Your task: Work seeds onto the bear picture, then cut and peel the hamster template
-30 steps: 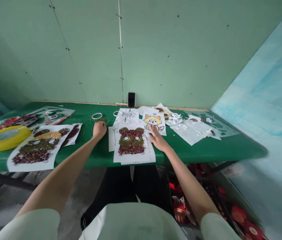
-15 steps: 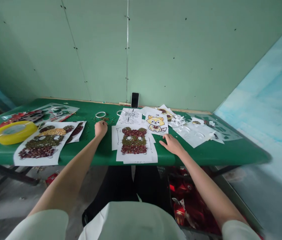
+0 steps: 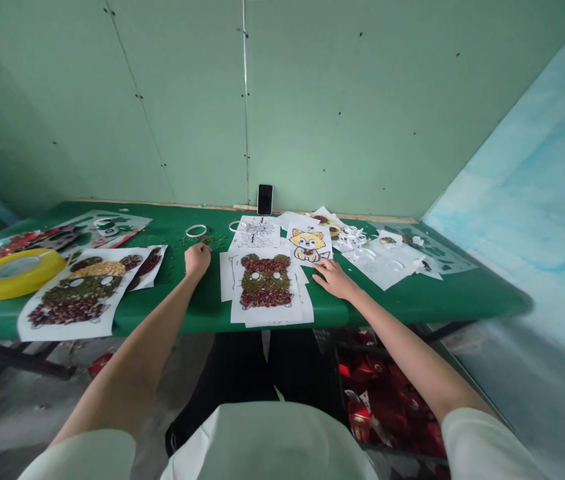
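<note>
L hand half-curled by loose seeds, can't tell from here if it grips anything; R hand loosely spread, nothing held, at near edge of yellow-animal drawing. Seed-covered pic lies btwn them, near side of surface.

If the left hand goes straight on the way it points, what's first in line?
Likely the loose greenish-brown bits just beyond the left hand, near a white ring; depth is unclear, and it may be touching some.

Central seed picture on table, fox drawing behind right, phone farther back, tape roll left
</note>
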{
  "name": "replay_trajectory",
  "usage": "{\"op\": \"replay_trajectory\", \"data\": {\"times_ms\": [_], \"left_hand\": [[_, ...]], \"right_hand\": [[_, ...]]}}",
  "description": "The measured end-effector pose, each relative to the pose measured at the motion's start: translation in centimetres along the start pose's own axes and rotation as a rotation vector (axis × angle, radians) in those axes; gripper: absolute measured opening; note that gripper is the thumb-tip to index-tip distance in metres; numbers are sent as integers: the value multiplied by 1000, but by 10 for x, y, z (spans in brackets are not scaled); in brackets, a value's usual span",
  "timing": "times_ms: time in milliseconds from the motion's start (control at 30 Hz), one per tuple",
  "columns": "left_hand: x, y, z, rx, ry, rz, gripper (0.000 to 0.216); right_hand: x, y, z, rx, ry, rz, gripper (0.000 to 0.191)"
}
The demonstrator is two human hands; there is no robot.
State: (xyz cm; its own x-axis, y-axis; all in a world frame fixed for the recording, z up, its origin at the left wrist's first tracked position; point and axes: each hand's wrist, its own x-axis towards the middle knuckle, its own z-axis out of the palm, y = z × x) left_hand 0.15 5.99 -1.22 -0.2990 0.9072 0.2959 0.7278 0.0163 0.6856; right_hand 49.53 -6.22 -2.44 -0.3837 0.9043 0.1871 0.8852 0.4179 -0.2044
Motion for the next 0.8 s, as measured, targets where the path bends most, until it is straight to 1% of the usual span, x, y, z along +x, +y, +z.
{"op": "replay_trajectory", "data": {"times_ms": [333,533,633,800], "left_hand": [[-2,5,-2,30,1,9,32],[-2,5,-3,52,-16,5,34],[-3,5,-3,66,-20,7,34],[-3,5,-3,74,-16,32,33]], "right_hand": [[-9,4,7,61,40,-47,57],[-9,5,6,66,53,-171,50],[-8,3,0,24,40,-227,49],[2,4,-15,-155,-17,-320,48]]}}
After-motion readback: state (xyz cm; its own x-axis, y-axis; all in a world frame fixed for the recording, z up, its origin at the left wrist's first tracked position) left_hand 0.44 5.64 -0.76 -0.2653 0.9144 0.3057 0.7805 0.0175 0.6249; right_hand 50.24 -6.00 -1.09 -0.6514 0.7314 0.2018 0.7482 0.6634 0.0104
